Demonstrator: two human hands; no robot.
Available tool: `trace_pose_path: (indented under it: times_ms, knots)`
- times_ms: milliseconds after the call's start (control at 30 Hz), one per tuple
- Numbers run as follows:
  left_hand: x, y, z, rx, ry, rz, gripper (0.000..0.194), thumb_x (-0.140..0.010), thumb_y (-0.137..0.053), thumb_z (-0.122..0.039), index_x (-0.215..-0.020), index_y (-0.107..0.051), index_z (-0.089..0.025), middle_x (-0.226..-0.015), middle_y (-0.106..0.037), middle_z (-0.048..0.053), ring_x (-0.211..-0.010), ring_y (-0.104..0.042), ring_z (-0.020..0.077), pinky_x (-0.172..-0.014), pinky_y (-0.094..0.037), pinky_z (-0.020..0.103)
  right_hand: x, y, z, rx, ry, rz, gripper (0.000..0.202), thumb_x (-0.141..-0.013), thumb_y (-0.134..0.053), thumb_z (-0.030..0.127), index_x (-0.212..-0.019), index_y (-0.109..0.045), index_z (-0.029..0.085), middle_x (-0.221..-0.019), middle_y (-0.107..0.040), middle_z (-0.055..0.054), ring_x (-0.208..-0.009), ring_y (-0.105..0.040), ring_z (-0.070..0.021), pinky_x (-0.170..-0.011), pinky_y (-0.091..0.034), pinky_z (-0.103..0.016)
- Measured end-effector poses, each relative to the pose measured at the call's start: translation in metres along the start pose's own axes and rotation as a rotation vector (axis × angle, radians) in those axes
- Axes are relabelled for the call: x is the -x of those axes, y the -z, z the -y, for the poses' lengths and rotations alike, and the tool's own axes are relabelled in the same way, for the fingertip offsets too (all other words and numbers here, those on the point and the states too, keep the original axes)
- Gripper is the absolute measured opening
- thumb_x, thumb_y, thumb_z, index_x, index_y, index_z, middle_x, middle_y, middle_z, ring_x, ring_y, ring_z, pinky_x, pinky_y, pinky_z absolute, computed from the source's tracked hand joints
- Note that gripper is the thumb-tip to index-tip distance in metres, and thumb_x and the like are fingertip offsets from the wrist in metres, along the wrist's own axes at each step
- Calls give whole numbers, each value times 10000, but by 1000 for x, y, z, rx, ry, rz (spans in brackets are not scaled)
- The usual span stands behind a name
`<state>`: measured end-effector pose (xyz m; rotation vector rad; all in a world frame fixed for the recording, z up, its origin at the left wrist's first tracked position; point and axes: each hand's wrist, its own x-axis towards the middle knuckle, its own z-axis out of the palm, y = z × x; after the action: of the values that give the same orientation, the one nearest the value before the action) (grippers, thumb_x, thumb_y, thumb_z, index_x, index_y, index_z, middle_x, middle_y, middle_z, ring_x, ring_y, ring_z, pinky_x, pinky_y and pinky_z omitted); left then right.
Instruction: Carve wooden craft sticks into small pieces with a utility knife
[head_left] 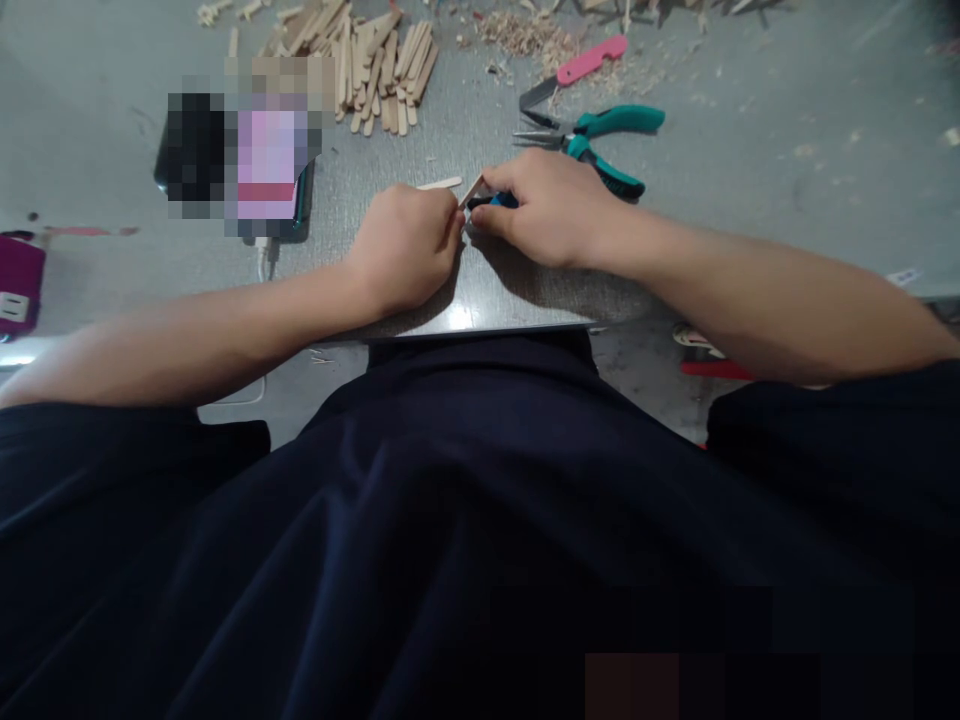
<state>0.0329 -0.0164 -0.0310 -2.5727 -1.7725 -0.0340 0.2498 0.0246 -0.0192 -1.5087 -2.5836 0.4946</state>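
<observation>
Resting on the grey table (750, 170), a phone (266, 205) with a white cable (262, 258) sits beyond the left forearm, probably to leave working room. Next, a pile of wooden sticks (367, 75) lies ahead of the left hand (409, 245), seemingly kept within reach. That hand's fingers curl tightly on one end of a slim stick (472, 191), apparently to steady it; the stick slants up between the hands. The right hand (551, 210) appears to grip a blue-and-black tool (504, 200), forefinger near the stick's upper end, likely for control; its other fingers are hidden. Farther right, a pink-handled knife (592, 60) and pliers (619, 120) lie unheld but handy.
</observation>
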Motion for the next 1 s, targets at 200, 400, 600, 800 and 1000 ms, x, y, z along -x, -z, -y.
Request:
trace_pose_path:
  times_ms: [200,400,600,800,1000]
  knots:
    - [-3,-5,-1,143,69,20,571,-1183,-333,-465,-1303,-853,-262,-1270,-876,185,-1291,-806,412,-1112,-539,497,1,0,-2,-48,5,-14,404,-1083,-562,682,-1247,-878,494,-1185,-900,-44,-1348,-714,-459,-965,-485,-552]
    - [-4,-6,3,242,81,0,642,-1152,-320,-602,-1250,-866,-280,-1235,-864,165,-1278,-780,409,-1144,-510,525,5,0,2,-96,-70,-13,409,-990,-571,784,-1217,-864,608,-1006,-882,-55,-1459,-642,-491,-985,-477,-589]
    - [-6,-8,7,284,88,9,670,-1101,-344,-683,-1253,-888,-322,-1264,-880,174,-1252,-762,432,-1119,-475,566,4,-4,3,-126,-97,-12,552,-899,-545,848,-1303,-853,632,-1102,-909,-66,-1562,-585,-506,-983,-480,-619]
    - [-16,0,18,255,53,23,667,-1071,-346,-672,-1245,-898,-341,-1207,-870,181,-1223,-743,437,-1032,-460,588,6,1,9,-10,-46,-85,605,-1031,-486,713,-1466,-829,470,-1413,-868,-109,-1417,-689,-514,-1064,-490,-625]
    - [-22,-4,23,251,45,48,685,-1087,-323,-663,-1339,-850,-306,-1267,-851,154,-1210,-699,386,-1075,-430,571,7,3,8,118,-89,-74,622,-1098,-490,713,-1562,-742,383,-1402,-861,-141,-1377,-714,-529,-1016,-562,-623]
